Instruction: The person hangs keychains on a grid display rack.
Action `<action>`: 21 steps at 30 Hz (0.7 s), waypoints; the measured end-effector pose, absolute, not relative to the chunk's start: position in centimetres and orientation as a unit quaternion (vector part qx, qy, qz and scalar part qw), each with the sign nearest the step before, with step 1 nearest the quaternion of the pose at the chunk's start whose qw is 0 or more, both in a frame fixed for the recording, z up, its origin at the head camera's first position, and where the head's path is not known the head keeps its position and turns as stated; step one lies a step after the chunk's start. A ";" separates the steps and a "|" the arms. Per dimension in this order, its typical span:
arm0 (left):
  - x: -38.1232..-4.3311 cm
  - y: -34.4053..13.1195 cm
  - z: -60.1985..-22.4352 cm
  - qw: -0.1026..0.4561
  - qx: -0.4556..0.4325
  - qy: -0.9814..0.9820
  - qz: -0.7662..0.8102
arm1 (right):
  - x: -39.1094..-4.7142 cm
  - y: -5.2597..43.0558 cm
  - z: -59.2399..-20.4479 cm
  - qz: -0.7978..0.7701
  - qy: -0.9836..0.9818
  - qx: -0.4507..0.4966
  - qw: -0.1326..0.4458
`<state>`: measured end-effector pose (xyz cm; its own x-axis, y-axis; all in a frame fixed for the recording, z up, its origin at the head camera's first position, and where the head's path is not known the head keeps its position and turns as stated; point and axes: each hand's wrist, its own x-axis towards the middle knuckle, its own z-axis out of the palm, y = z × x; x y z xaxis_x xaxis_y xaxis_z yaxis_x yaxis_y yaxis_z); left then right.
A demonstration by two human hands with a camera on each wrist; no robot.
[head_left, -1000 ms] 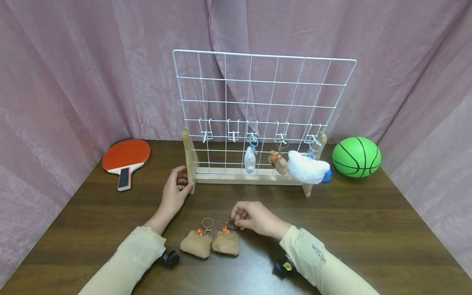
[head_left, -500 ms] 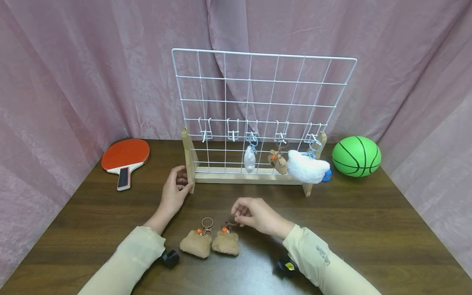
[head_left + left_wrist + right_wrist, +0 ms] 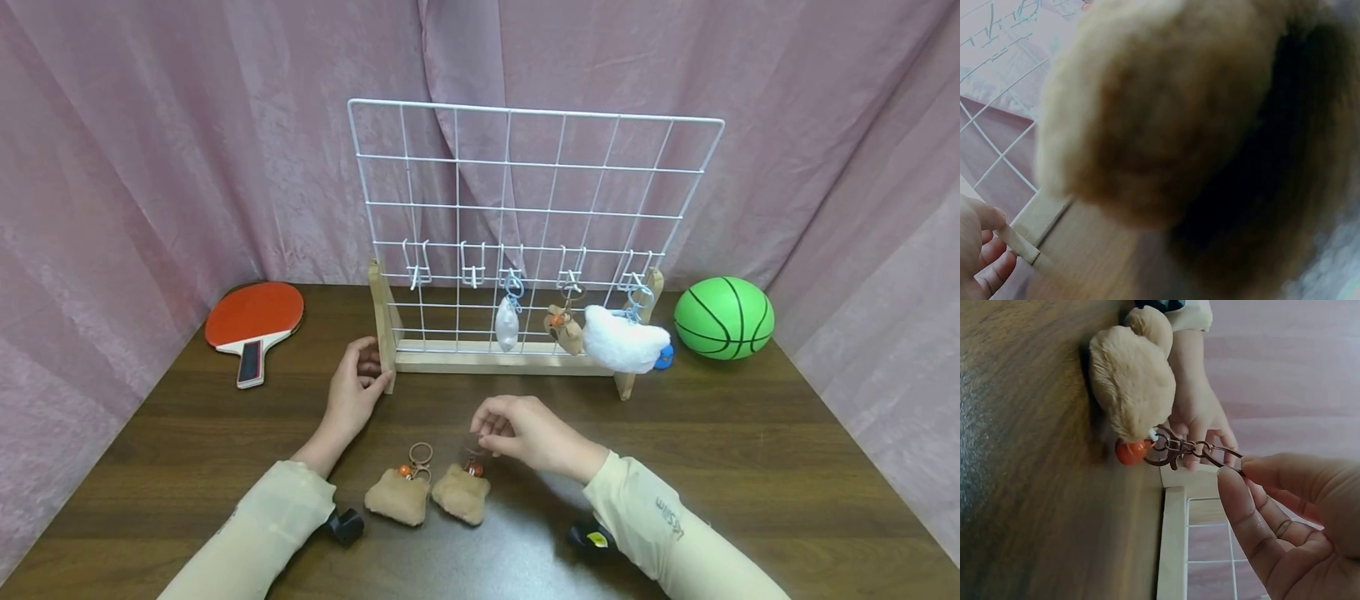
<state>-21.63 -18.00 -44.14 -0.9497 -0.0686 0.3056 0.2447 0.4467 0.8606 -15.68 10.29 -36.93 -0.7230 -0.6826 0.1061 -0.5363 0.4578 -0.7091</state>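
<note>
My right hand [image 3: 532,437] pinches the metal ring [image 3: 1222,461] of a tan plush keychain [image 3: 461,496] between thumb and finger. Its clasp and orange bead [image 3: 1130,452] are lifted towards the hand, while the plush body hangs low at the table. A second tan plush keychain [image 3: 398,497] lies just left of it, ring pointing away. With thumb and fingers my left hand [image 3: 352,387] holds the left wooden upright [image 3: 383,329] of a display rack. A blurred tan plush [image 3: 1147,119] fills much of the left wrist view.
The rack's white wire grid [image 3: 532,187] carries several hooks. A small white charm [image 3: 507,323], a tan plush charm [image 3: 566,332] and a white plush [image 3: 622,342] hang there. A red paddle [image 3: 255,317] lies left; a green ball [image 3: 724,318] sits right.
My right hand has risen slightly away from the table, drawing the keychain's ring and bead up; its plush body has turned. The left hand stays on the upright.
</note>
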 end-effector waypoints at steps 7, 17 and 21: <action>-21.6 -17.9 -44.2 0.156 -0.056 -0.835 -0.525 | -15.5 10.6 -36.1 -0.363 0.850 -0.369 0.097; -21.8 -18.0 -44.4 0.167 -0.061 -0.839 -0.514 | -15.6 11.1 -34.0 -0.308 0.863 -0.396 0.057; -21.8 -18.0 -44.4 0.165 -0.062 -0.840 -0.513 | -15.7 11.3 -33.2 -0.300 0.865 -0.398 0.056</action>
<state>-21.82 -18.00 -44.42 -0.9377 -0.0663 0.3409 0.2730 0.4660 0.8416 -15.73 11.28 -33.18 -0.6765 -0.7224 0.1432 -0.6556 0.5022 -0.5639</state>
